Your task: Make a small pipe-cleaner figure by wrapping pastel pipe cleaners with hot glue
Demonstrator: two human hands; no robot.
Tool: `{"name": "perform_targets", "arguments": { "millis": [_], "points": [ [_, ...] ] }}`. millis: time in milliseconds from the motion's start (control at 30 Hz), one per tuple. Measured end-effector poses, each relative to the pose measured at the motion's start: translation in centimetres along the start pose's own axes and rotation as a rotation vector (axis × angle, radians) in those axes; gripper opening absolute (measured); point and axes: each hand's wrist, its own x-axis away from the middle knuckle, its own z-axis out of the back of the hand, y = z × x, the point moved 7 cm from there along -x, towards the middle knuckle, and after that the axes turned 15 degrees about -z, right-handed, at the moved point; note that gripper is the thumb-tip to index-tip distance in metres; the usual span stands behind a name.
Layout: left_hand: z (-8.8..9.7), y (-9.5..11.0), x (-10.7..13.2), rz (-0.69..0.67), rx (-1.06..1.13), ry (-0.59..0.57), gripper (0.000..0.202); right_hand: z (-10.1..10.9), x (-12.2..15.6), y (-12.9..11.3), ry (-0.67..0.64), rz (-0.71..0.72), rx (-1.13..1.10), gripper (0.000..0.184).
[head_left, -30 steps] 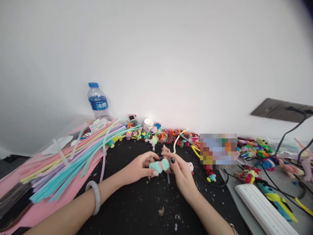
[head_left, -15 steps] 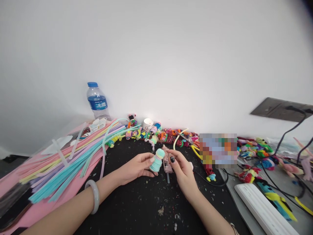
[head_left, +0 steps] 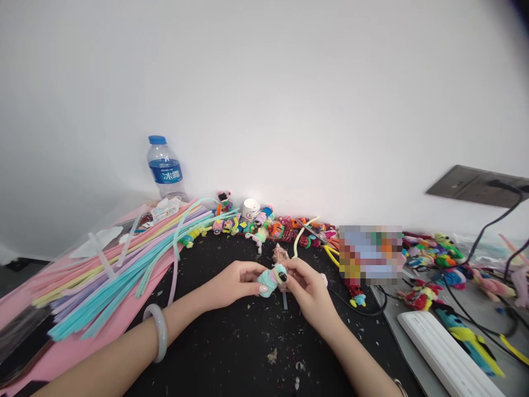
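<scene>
A small fuzzy pipe-cleaner figure (head_left: 268, 281), mint green with a pink and yellow band, is held between both hands above the black mat. My left hand (head_left: 242, 284) grips its body from the left, thumb in front. From the right, my right hand (head_left: 303, 284) pinches its upper end, the dark-nailed thumb pressed on it. The figure now lies tilted, its top leaning right. Just behind it rests a pink glue gun (head_left: 280, 253), partly hidden by the figure and my right fingers; a clear glue stick (head_left: 285, 300) pokes out toward me.
Bundled pastel pipe cleaners (head_left: 124, 270) lie on the left. A water bottle (head_left: 166, 168) and a paper cup (head_left: 250, 209) stand near the wall. Colourful finished figures (head_left: 285, 230) line the back. At right are a white power strip (head_left: 446, 353), black cables (head_left: 475, 237) and scissors (head_left: 312, 232).
The figure has gone from upright to tilted rightward. My right hand has closed its fingers on the figure's top, where before it was apart from it beside the glue gun.
</scene>
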Motion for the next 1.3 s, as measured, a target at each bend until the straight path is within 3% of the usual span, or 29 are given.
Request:
{"name": "perform_targets", "arguments": {
  "millis": [167, 333, 600, 967, 1300],
  "points": [
    [-0.6, 0.4, 0.4, 0.062, 0.141, -0.145, 0.034, 0.2, 0.2, -1.3, -0.115, 0.025, 0.019, 0.020],
    [-0.7, 0.2, 0.8, 0.107, 0.232, -0.180, 0.038, 0.4, 0.3, -1.8, -0.162, 0.037, 0.057, 0.028],
    [-0.3, -0.6, 0.7, 0.122, 0.319, -0.100, 0.035, 0.4, 0.5, -2.1, -0.150, 0.112, 0.111, 0.031],
    [-0.4, -0.9, 0.7, 0.117, 0.359, -0.075, 0.030, 0.2, 0.6, -2.6, -0.149, 0.172, 0.147, 0.036],
    [-0.3, -0.4, 0.8, 0.170, 0.492, -0.016, 0.026, 0.4, -0.1, -2.3, -0.121, 0.092, 0.138, 0.034]
  ]
}}
